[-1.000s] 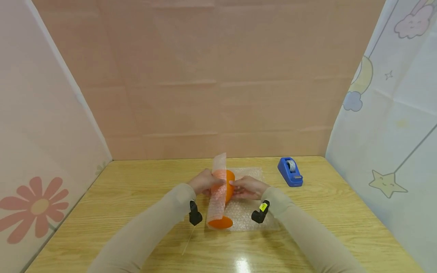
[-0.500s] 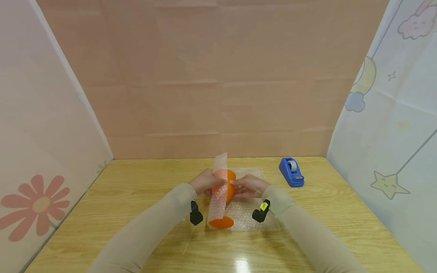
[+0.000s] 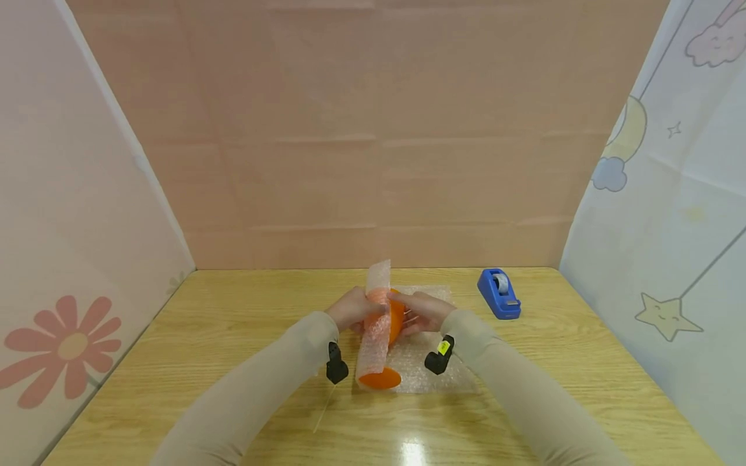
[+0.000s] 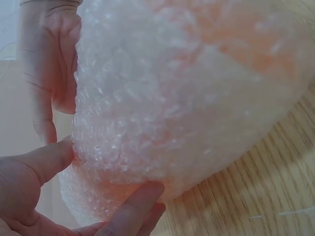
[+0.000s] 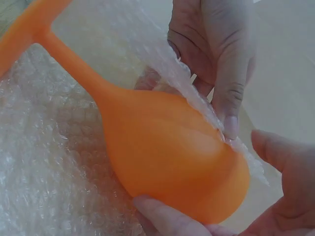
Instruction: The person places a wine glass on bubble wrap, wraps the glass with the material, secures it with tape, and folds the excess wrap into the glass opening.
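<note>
An orange wine glass [image 5: 172,147] lies on its side on a sheet of bubble wrap [image 3: 431,375], its foot toward the person. One flap of the wrap is folded over the glass from the left. My left hand [image 3: 350,309] holds that flap against the bowl, thumb on top, fingers around the outer side, as the left wrist view shows. My right hand [image 3: 428,312] cups the bowl from the right, fingers along its lower side. Its thumb is raised beside the flap's edge, off the bowl in the right wrist view. The bowl's left side is hidden under the wrap.
A blue tape dispenser [image 3: 498,294] with a roll of tape stands at the back right of the wooden table [image 3: 245,304]. A thin pale strand [image 3: 324,408] lies near the left forearm. Fabric walls enclose the back and both sides.
My right thumb has lifted off the bowl and moved up and left toward the flap's edge. The left hand, glass and wrap have stayed nearly still; the head view has shifted slightly.
</note>
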{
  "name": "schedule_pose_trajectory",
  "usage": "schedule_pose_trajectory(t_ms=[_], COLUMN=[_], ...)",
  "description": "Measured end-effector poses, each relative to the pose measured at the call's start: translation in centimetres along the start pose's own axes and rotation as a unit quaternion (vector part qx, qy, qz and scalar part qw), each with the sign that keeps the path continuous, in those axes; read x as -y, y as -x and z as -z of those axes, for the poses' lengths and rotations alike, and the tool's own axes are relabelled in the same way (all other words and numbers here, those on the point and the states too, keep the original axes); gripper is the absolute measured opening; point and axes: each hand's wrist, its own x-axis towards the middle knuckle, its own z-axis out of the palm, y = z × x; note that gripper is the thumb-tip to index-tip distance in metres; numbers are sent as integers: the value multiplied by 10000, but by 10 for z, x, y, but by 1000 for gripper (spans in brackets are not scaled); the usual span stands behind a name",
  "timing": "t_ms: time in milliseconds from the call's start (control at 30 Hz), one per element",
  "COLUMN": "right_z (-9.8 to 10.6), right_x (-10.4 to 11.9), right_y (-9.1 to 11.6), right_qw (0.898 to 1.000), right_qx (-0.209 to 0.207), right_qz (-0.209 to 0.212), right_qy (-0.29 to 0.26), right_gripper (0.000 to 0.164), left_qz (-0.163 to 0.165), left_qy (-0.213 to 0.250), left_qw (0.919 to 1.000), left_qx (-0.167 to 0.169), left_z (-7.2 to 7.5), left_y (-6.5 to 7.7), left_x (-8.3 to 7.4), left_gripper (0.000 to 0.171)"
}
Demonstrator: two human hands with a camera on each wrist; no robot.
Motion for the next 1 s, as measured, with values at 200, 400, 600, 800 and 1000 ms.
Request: schedule_pose_trajectory(t_ms=[200, 400, 600, 800, 1000], right_z=[-3, -3, -4, -4, -3], right_x=[2, 3, 4, 4, 1], right_y=[0, -4, -3, -3, -6], right_qw=[9997, 9998, 9997, 9998, 10000], right_qx=[18, 5, -28, 3, 26], right_qz=[52, -30, -92, -70, -19], right_qy=[242, 200, 217, 202, 72], right_gripper=[45, 43, 43, 40, 41], left_qz=[22, 79, 117, 123, 509], left_qy=[22, -3, -137, -14, 371], left_qw=[10000, 10000, 9998, 9999, 9980], left_qx=[8, -35, -76, -26, 83], left_z=[0, -1, -1, 1, 9], left_y=[-1, -5, -3, -4, -9], left_x=[0, 3, 1, 3, 14], left_gripper=[33, 36, 38, 40, 45])
